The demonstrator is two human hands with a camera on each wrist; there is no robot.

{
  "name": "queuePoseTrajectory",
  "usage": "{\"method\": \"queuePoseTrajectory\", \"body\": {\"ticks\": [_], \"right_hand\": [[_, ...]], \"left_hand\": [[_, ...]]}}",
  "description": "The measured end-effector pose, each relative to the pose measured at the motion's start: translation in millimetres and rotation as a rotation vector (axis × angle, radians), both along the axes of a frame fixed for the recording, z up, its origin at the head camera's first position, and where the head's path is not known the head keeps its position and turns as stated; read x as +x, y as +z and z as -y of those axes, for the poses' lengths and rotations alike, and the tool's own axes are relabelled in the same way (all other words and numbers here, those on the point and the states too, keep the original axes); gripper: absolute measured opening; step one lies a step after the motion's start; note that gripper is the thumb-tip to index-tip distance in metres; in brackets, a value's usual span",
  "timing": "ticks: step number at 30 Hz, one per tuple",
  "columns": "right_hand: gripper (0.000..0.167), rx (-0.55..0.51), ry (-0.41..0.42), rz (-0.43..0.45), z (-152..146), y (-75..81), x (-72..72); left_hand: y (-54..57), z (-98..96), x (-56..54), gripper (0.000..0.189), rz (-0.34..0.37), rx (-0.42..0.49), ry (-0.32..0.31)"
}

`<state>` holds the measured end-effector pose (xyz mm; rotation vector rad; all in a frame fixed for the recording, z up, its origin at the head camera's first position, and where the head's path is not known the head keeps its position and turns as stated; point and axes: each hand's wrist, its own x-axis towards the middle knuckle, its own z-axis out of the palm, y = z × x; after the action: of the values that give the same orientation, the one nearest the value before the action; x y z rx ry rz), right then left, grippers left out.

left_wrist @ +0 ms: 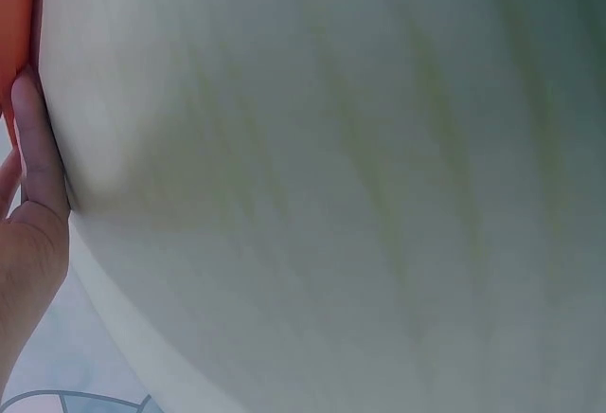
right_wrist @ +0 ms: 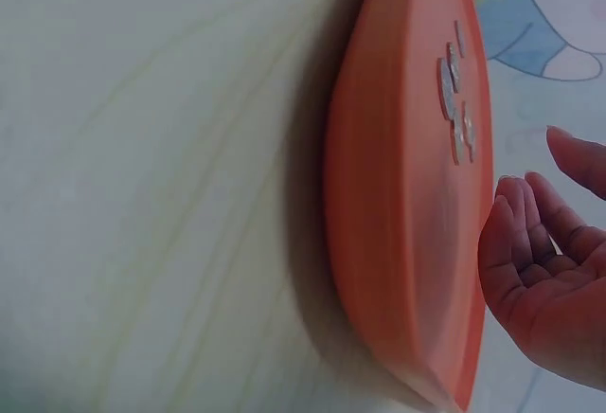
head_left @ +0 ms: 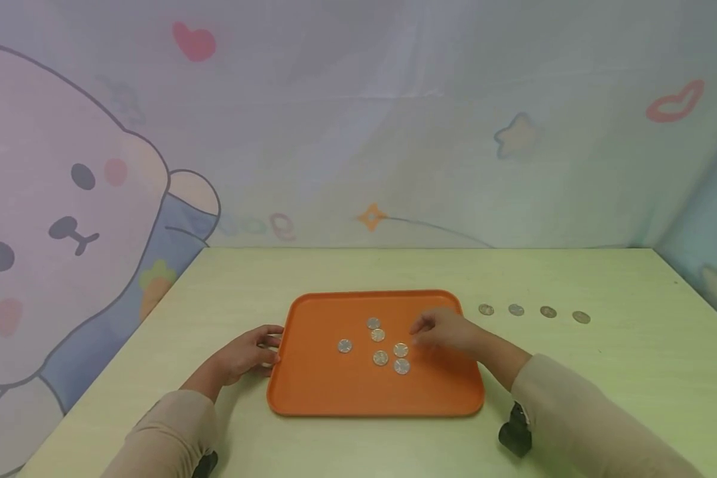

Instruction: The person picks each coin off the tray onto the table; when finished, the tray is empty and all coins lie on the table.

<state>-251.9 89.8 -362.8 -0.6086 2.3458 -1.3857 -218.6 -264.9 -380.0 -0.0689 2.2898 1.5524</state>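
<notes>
An orange tray (head_left: 328,392) lies on the table with several coins (head_left: 380,358) scattered near its middle. At the tray's left edge, my left hand (head_left: 245,355) rests its fingers against the rim; in the left wrist view a straight finger (left_wrist: 40,148) lies along the tray's side. My right hand (head_left: 448,330) hovers over the right part of the tray, just right of the coins. Its fingers (right_wrist: 516,233) are loosely bent and the thumb stands apart, with nothing visible between them.
Beyond the tray's right side, several more coins (head_left: 516,310) lie in a row on the pale wooden table (head_left: 621,385). A printed cloth backdrop (head_left: 358,133) with a bear and hearts hangs behind the table's far edge.
</notes>
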Motion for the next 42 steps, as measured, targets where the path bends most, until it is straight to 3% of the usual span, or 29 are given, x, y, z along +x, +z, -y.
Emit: {"method": "queuePoseTrajectory", "body": {"ticks": [11, 21, 29, 42], "right_hand": [[0.020, 0.096, 0.016, 0.017, 14.1, -5.2, -7.3], [0.016, 0.233, 0.008, -0.054, 21.1, -8.4, -6.4], [0.014, 0.347, 0.033, -0.166, 27.5, -10.3, -4.8], [0.014, 0.373, 0.078, -0.236, 32.2, -8.7, -4.6]], "left_hand": [[3.8, -0.9, -2.5, 0.055, 0.003, -0.018, -0.013], [3.8, -1.1, -1.5, 0.054, -0.021, 0.003, -0.052], [3.5, -1.3, -0.6, 0.055, -0.010, 0.008, -0.037], [3.1, 0.4, 2.6, 0.055, -0.003, 0.002, -0.035]]}}
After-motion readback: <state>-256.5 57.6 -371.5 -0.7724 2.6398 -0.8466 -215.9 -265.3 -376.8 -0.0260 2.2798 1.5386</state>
